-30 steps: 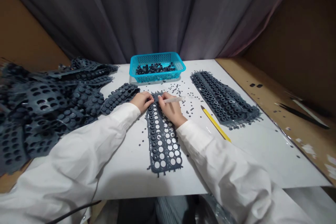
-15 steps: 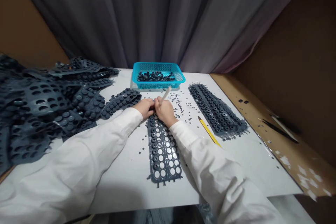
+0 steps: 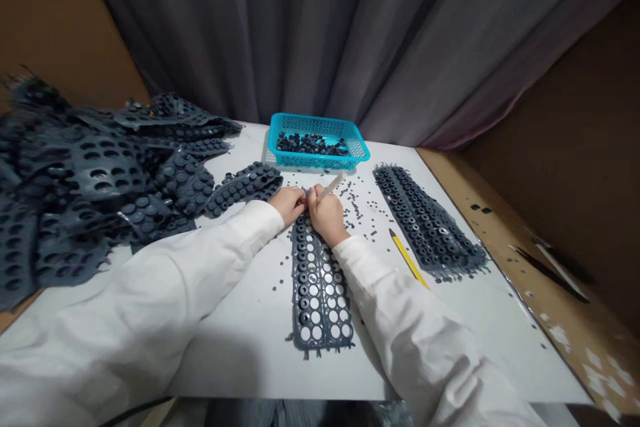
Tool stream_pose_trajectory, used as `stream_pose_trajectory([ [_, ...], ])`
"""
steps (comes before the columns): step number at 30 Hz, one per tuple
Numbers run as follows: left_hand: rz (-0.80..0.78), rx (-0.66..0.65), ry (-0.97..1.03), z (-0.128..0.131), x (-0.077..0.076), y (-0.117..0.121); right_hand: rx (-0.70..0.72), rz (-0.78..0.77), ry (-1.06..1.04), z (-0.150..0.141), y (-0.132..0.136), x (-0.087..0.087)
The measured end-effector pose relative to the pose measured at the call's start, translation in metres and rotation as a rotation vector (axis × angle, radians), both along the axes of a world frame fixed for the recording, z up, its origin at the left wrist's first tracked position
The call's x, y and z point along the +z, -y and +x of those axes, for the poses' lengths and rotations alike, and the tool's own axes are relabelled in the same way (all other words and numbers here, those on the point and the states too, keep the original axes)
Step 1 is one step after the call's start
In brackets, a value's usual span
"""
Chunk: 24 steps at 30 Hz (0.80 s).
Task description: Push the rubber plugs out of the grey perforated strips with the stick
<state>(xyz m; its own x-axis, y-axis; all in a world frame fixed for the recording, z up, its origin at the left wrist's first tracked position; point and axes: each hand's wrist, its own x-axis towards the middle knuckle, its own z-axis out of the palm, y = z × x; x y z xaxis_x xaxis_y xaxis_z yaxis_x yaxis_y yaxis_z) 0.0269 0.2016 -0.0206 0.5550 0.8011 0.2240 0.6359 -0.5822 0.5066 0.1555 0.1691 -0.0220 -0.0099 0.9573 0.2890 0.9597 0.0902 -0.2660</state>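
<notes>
A dark grey moulded rubber sheet [image 3: 323, 293] lies lengthwise in front of me, with rows of round holes and some ring-shaped parts still seated along its left side. At its far end, my left hand [image 3: 290, 205] is closed, its fingertips pinching the sheet's edge; part of that grip is hidden. Close beside it, my right hand [image 3: 327, 217] is wrapped round a whitish, pen-like stick [image 3: 334, 184] that slants up to the right. The stick's lower tip is hidden by the fingers.
Behind the hands stands a turquoise basket [image 3: 320, 161] of small dark parts. A heap of rubber sheets [image 3: 105, 167] covers the left. To the right lie another sheet [image 3: 425, 217] and a yellow pencil-like tool [image 3: 407, 258]. Small dark discs are scattered about. Dark tweezers [image 3: 547, 271] rest farther right.
My view has turned slightly, so everything sits farther right in the picture. Both hands stay together at the sheet's far end, the right hand still around the stick.
</notes>
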Motion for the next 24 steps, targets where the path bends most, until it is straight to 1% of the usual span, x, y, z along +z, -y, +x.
stream_pose_trajectory([
  [6, -0.011, 0.024, 0.028, -0.0012, 0.0000, 0.0018, -0.001, -0.002, -0.001, 0.0014, 0.0003, -0.0009],
  [12, -0.019, -0.005, 0.041, -0.0014, -0.0008, 0.0022, -0.016, 0.005, -0.034, 0.0016, -0.0005, -0.0019],
  [17, -0.038, -0.025, 0.060, -0.0019, -0.0007, 0.0028, 0.003, 0.007, -0.048, 0.0013, -0.0002, -0.0001],
  [24, -0.116, 0.051, 0.156, 0.0004, 0.0000, 0.0065, 0.013, 0.019, -0.064, 0.0026, 0.0005, -0.0002],
])
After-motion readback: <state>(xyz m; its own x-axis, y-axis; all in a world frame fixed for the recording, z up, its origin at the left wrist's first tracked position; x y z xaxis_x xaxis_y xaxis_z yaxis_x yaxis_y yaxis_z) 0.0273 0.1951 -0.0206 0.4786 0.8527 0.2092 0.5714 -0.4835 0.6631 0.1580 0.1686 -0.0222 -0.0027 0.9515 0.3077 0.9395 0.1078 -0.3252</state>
